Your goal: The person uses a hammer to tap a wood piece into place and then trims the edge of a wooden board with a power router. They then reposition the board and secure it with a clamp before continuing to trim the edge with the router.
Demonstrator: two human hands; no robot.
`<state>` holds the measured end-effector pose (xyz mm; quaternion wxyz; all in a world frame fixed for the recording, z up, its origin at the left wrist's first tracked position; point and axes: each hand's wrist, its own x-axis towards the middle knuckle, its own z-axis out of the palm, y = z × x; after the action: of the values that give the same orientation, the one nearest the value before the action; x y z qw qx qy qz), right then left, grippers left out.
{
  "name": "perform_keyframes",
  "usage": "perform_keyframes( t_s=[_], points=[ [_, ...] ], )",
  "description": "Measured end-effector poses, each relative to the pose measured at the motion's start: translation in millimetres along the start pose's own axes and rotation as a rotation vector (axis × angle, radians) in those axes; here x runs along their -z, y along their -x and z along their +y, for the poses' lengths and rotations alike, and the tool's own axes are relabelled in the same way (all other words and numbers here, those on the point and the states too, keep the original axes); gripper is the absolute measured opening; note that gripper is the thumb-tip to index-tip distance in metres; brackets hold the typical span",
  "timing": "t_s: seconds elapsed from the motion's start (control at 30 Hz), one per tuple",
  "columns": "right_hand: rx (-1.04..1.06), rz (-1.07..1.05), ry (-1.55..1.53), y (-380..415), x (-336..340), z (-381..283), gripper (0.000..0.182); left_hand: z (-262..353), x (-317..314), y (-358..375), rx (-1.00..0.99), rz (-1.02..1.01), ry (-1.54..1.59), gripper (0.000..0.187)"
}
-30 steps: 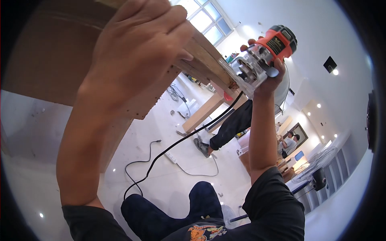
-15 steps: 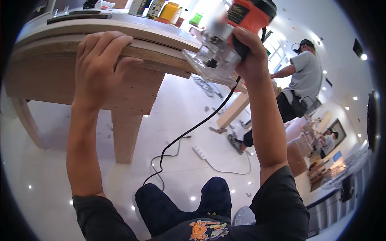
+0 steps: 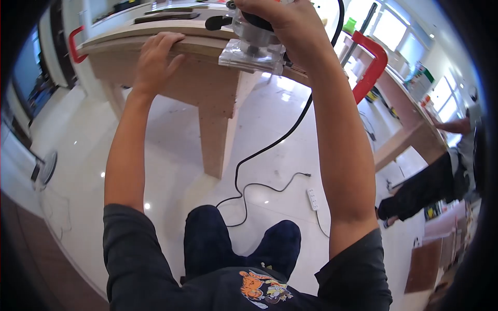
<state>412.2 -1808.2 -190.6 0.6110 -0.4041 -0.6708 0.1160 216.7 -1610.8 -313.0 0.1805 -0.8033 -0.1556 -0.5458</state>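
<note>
Gripping a router point(image 3: 254, 39) from above, the right hand point(image 3: 282, 23) has its fingers clenched around the tool's body, while the clear base plate rides on the curved edge of a wooden table point(image 3: 207, 78). The left hand point(image 3: 155, 59) lies just beside the router on the same edge, fingers spread and curled over the wood, palm pressed against it, holding nothing.

A black cord point(image 3: 275, 142) drops from the router past the table's leg and loops across the floor toward a power strip point(image 3: 313, 199) well below the table. A red clamp point(image 3: 369, 67) bites the tabletop on the far side of the router from the left hand. Another person's legs point(image 3: 420, 192) stand off beyond the table's right end.

The risk, as it looks: the bracing fingers sit close to the router's path, and a kick or slip along the edge could carry the bit into them. The trailing cord could snag on the table leg and tug the tool off line, gouging the wood. Only one hand steadies the router, so a tilt of the base seems possible.
</note>
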Motion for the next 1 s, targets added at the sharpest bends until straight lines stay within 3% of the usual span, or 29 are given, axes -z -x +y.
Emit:
perform_keyframes(
  t_s=[0.17,0.43,0.67,0.73,0.8,0.83,0.93,1.0],
  points=[
    [-0.051,0.098,-0.028,12,-5,-15,0.052,16,4,-9,0.097,-0.048,-0.105,0.037],
    [-0.014,0.136,-0.002,10,-6,-8,0.060,23,4,-11,0.091,-0.068,-0.223,0.036],
    [0.028,0.110,0.059,1,-10,2,0.042,13,13,-13,0.063,-0.127,-0.152,0.036],
    [-0.023,-0.013,0.014,6,-7,-11,0.041,-1,17,-14,0.029,-0.141,-0.105,0.037],
    [0.018,0.060,0.007,0,-13,1,0.040,-22,16,-12,-0.025,-0.108,-0.067,0.038],
    [0.048,0.142,0.144,-2,-19,0,0.032,-35,15,-8,-0.055,-0.069,-0.056,0.038],
    [-0.098,0.245,0.136,-3,-3,21,0.043,-53,6,1,-0.073,0.005,0.038,0.040],
    [-0.058,0.241,0.127,1,-5,17,0.039,-64,3,6,-0.076,0.044,0.089,0.042]
  ],
)
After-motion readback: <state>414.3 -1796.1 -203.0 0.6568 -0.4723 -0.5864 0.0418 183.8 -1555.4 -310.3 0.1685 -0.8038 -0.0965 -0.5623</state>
